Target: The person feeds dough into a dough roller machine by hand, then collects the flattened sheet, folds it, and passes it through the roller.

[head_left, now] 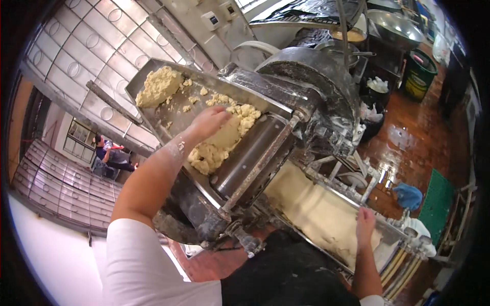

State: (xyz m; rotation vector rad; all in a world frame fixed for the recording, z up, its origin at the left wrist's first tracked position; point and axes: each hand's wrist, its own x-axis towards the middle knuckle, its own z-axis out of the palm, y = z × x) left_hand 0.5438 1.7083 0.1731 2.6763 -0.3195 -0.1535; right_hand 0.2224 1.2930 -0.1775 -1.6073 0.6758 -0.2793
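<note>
My left hand (212, 122) reaches over the metal feed tray of a dough roller machine, fingers stretched forward over crumbly dough (209, 157) heaped against the steel roller (250, 153). A larger lump of dough (159, 86) lies at the tray's far end, with small crumbs scattered between. Below the roller, a smooth pale dough sheet (311, 206) lies in a long metal tray (390, 239). My right hand (365, 220) is over the far side of that sheet, close to the tray's rim, with its fingers curled in. What they hold, if anything, is hidden.
A large rounded machine housing (311, 76) stands beyond the roller. On the wet tiled floor (400, 137) are a green bucket (419, 76), a blue cloth (408, 196) and a green mat (437, 204). A metal bowl (395, 28) is farther back. Another person (109, 153) sits at the left.
</note>
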